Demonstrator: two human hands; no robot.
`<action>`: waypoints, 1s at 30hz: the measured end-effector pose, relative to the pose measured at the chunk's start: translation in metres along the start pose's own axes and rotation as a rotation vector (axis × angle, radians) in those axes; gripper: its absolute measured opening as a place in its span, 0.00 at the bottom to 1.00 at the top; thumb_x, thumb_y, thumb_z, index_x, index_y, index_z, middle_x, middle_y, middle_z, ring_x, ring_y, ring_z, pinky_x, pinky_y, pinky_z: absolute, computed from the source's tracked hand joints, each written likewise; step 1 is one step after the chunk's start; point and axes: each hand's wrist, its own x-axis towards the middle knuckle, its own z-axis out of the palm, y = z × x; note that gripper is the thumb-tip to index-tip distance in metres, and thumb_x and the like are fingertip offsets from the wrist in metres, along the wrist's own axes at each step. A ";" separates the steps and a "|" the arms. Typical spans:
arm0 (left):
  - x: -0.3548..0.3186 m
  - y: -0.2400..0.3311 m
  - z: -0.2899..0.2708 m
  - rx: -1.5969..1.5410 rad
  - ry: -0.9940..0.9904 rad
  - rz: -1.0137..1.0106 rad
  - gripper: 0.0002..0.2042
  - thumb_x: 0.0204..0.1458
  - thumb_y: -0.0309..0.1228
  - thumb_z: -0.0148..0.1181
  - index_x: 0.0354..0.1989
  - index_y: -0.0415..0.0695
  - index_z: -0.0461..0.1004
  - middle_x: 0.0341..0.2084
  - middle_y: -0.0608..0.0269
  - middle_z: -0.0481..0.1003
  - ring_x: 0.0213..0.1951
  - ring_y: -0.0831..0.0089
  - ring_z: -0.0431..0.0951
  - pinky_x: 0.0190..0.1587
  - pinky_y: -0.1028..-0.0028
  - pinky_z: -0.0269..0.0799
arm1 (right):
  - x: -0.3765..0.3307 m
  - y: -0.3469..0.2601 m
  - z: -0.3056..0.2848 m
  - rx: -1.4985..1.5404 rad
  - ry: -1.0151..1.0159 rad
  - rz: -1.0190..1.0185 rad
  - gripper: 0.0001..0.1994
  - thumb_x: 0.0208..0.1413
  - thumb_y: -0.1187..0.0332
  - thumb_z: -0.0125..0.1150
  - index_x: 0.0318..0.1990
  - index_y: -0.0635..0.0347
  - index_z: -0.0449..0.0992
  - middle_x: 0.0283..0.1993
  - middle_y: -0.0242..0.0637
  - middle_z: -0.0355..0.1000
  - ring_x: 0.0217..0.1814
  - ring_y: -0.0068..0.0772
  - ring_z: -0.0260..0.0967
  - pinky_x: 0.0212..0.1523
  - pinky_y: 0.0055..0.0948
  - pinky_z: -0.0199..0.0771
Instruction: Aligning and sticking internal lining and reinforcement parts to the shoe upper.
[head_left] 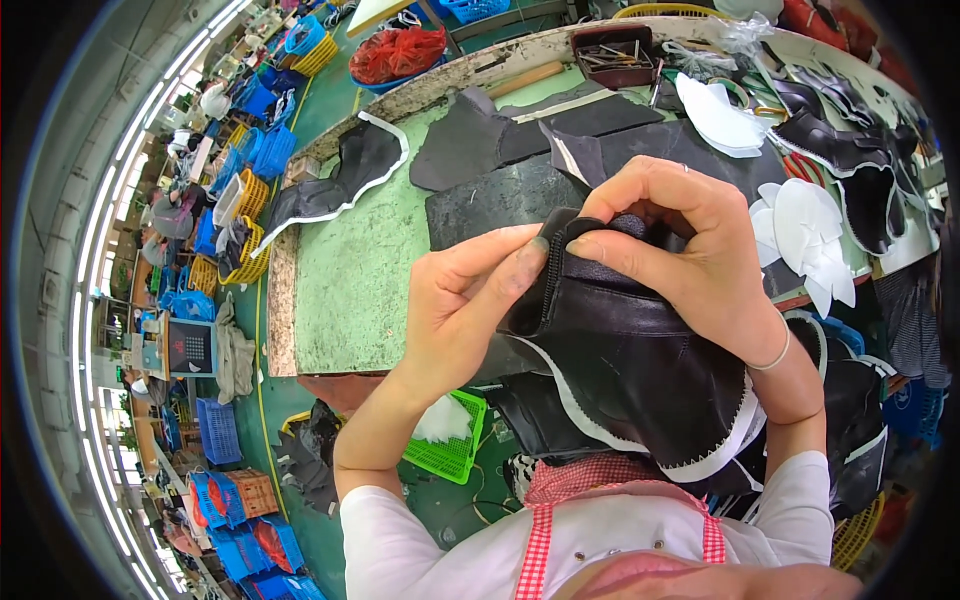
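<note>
A black leather boot upper (650,375) with a white zigzag-stitched edge hangs from my two hands over the near side of the workbench. A dark zipper (553,272) runs along its upper edge. My left hand (455,300) is closed in a pinch on the edge beside the zipper, thumb in front. My right hand (690,250) grips the same edge just to the right, thumb and forefinger pressed together on the leather. Its other fingers curl behind, partly hidden by the upper. The two thumbs are close together but apart.
Flat dark pieces (475,205) lie on the green bench top (350,290). A white-edged black piece (345,175) lies at its left edge. White cutouts (810,235) and more uppers (865,190) are at right, a tool box (612,55) at the back. A green basket (450,455) stands below.
</note>
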 end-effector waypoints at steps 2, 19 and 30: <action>0.001 0.000 0.000 0.012 -0.010 -0.001 0.13 0.62 0.24 0.53 0.53 0.32 0.73 0.40 0.63 0.79 0.42 0.83 0.74 0.45 0.81 0.71 | 0.000 0.002 -0.001 0.021 -0.004 0.021 0.08 0.48 0.74 0.70 0.34 0.65 0.77 0.27 0.29 0.72 0.26 0.14 0.64 0.28 0.17 0.65; -0.007 -0.002 -0.006 0.298 -0.013 0.095 0.10 0.59 0.23 0.57 0.46 0.31 0.76 0.27 0.68 0.78 0.28 0.87 0.71 0.30 0.84 0.68 | -0.001 -0.004 0.006 0.016 -0.082 0.108 0.11 0.46 0.71 0.71 0.31 0.63 0.73 0.24 0.31 0.68 0.22 0.20 0.62 0.25 0.21 0.65; -0.017 -0.001 -0.009 0.463 0.289 0.218 0.05 0.44 0.20 0.68 0.30 0.36 0.80 0.19 0.72 0.77 0.17 0.93 0.64 0.16 0.86 0.47 | -0.031 -0.006 -0.019 -0.192 -0.144 -0.259 0.16 0.48 0.69 0.70 0.26 0.58 0.63 0.50 0.47 0.70 0.26 0.25 0.62 0.30 0.23 0.65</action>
